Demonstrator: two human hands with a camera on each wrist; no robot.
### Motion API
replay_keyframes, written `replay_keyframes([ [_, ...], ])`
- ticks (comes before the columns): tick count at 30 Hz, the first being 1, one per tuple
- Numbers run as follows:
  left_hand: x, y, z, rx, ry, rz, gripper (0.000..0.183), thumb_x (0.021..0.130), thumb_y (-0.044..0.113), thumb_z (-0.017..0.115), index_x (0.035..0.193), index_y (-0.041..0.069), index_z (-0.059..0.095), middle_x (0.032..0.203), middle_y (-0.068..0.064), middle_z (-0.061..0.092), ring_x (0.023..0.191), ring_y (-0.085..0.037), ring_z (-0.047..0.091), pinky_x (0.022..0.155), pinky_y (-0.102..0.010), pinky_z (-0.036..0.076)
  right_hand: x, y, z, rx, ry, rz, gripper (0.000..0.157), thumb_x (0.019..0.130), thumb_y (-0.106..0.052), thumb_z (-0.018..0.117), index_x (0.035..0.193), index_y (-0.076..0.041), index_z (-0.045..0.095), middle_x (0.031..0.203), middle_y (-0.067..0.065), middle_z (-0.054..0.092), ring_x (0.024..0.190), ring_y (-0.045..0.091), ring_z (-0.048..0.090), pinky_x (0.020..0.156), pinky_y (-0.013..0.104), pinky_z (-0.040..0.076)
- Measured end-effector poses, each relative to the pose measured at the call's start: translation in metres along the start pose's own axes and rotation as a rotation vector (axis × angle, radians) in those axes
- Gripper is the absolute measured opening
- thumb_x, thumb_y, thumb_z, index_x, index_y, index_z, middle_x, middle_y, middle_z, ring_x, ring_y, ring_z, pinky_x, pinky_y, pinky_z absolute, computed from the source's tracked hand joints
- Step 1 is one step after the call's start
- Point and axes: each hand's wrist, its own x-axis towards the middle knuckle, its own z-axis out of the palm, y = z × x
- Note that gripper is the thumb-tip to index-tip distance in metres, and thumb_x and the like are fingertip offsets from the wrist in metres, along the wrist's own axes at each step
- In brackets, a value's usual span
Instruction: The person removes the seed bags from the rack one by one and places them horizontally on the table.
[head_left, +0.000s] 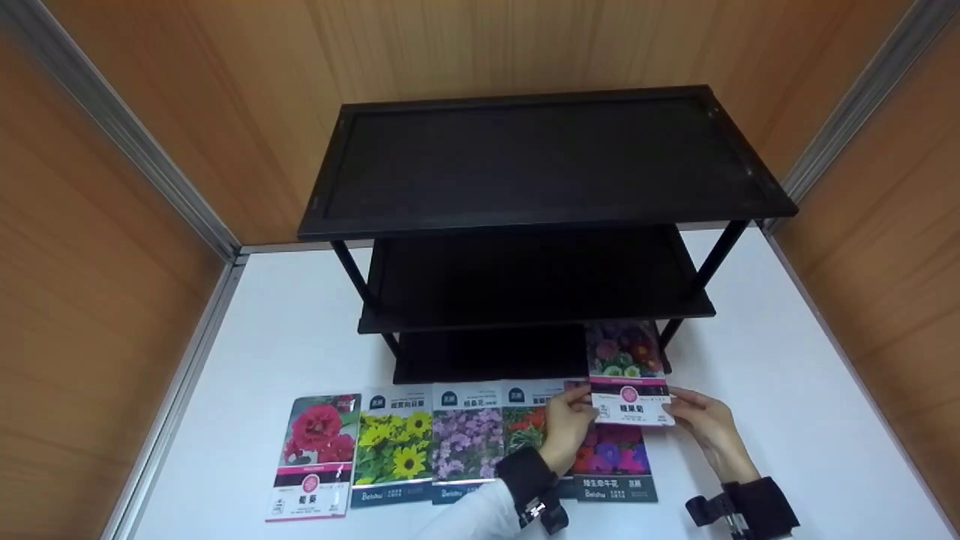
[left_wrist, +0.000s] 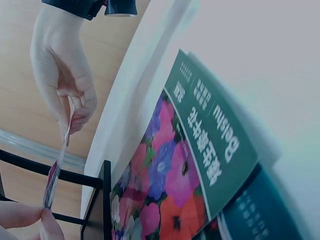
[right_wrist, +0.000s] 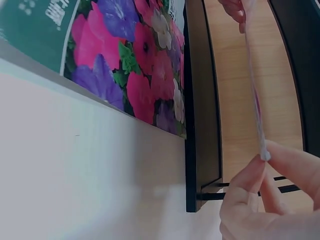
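Both hands hold one flower seed packet (head_left: 628, 375) with a pink band, at the right front of the black shelf's lowest tier. My left hand (head_left: 566, 427) pinches its left edge. On the opposite edge, the thumb and fingers of my right hand (head_left: 709, 427) pinch it. Seen edge-on, the packet (right_wrist: 256, 95) is thin, and the right hand (right_wrist: 275, 200) grips its near side. Beneath it lies a packet with pink and purple flowers (left_wrist: 170, 165), partly covered in the head view. The left forearm and hand hide part of the packets beside it.
A black three-tier shelf (head_left: 525, 165) stands on the white table (head_left: 247, 337), against wooden walls. In a row in front lie a red-flower packet (head_left: 315, 450), a yellow-flower packet (head_left: 394, 450), a lilac-flower packet (head_left: 466, 442) and an orange-flower packet (head_left: 523, 420).
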Motion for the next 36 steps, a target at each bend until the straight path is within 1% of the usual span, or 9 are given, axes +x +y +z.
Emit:
replay_keyframes([
  [4,-0.006,0.000,0.001,-0.006,-0.003,-0.012,0.033,0.071,-0.014,0.058,0.103,-0.010,0.059,0.081,-0.007,0.057,0.066,-0.007,0.047,0.059,-0.019,0.042,0.000,0.009,-0.004,-0.009,0.004,0.005,0.064,0.075,-0.009,0.067,0.125,0.015,0.036,0.104,0.013,0.056,0.080,0.006,0.055,0.072,0.019,0.046],
  [8,-0.012,-0.003,0.003,-0.014,-0.006,-0.008,0.033,0.070,-0.014,0.057,0.103,-0.011,0.060,0.079,-0.006,0.057,0.065,-0.006,0.045,0.057,-0.017,0.040,0.006,0.023,-0.013,0.041,0.026,0.016,0.057,0.070,-0.010,0.072,0.119,0.008,0.048,0.092,0.003,0.061,0.079,0.006,0.057,0.071,0.020,0.047],
  [10,-0.014,-0.005,0.004,-0.006,-0.006,-0.002,0.033,0.070,-0.015,0.057,0.102,-0.011,0.060,0.079,-0.006,0.057,0.065,-0.006,0.046,0.056,-0.016,0.040,0.004,0.026,-0.016,0.055,0.024,0.019,0.055,0.069,-0.010,0.073,0.117,0.007,0.051,0.086,-0.001,0.061,0.077,0.005,0.057,0.069,0.020,0.048],
  [12,-0.017,-0.006,0.004,0.019,-0.004,-0.002,0.033,0.069,-0.014,0.058,0.102,-0.010,0.060,0.078,-0.004,0.057,0.065,-0.006,0.047,0.057,-0.016,0.041,-0.001,0.024,-0.017,0.048,0.025,0.024,0.056,0.070,-0.009,0.072,0.118,0.009,0.049,0.084,-0.002,0.061,0.076,0.005,0.056,0.068,0.019,0.047],
  [16,-0.023,-0.006,0.005,0.046,-0.012,-0.009,0.032,0.071,-0.012,0.058,0.103,-0.008,0.061,0.079,-0.003,0.058,0.067,-0.006,0.048,0.059,-0.018,0.043,-0.013,0.018,-0.016,0.006,0.028,0.042,0.064,0.072,-0.009,0.071,0.124,0.013,0.040,0.085,-0.001,0.059,0.076,0.005,0.055,0.068,0.019,0.047],
  [19,-0.028,-0.006,0.006,0.052,-0.016,-0.014,0.033,0.070,-0.012,0.058,0.103,-0.008,0.061,0.079,-0.002,0.058,0.068,-0.007,0.049,0.060,-0.019,0.044,-0.017,0.018,-0.018,-0.013,0.032,0.057,0.066,0.071,-0.010,0.072,0.124,0.014,0.039,0.086,-0.001,0.059,0.075,0.005,0.054,0.067,0.018,0.047],
  [26,-0.035,-0.007,0.009,0.049,-0.031,-0.022,0.036,0.068,-0.015,0.056,0.103,-0.008,0.060,0.078,-0.002,0.057,0.065,-0.006,0.048,0.057,-0.017,0.043,-0.023,0.021,-0.024,0.032,0.048,0.077,0.061,0.068,-0.009,0.074,0.119,0.012,0.046,0.079,-0.003,0.060,0.072,0.006,0.056,0.066,0.019,0.048],
  [32,-0.039,-0.011,0.016,0.046,-0.032,-0.016,0.037,0.064,-0.017,0.054,0.100,-0.009,0.062,0.075,-0.001,0.057,0.061,-0.005,0.046,0.054,-0.015,0.041,-0.030,0.020,-0.031,0.029,0.054,0.097,0.049,0.069,-0.007,0.073,0.112,0.008,0.055,0.075,-0.004,0.059,0.070,0.006,0.055,0.065,0.019,0.048],
  [36,-0.041,-0.014,0.021,0.067,-0.032,-0.021,0.037,0.063,-0.017,0.055,0.098,-0.008,0.063,0.074,0.000,0.057,0.060,-0.004,0.047,0.053,-0.014,0.041,-0.032,0.022,-0.038,0.008,0.055,0.119,0.048,0.068,-0.009,0.074,0.110,0.006,0.057,0.076,-0.004,0.058,0.071,0.006,0.055,0.065,0.019,0.048],
])
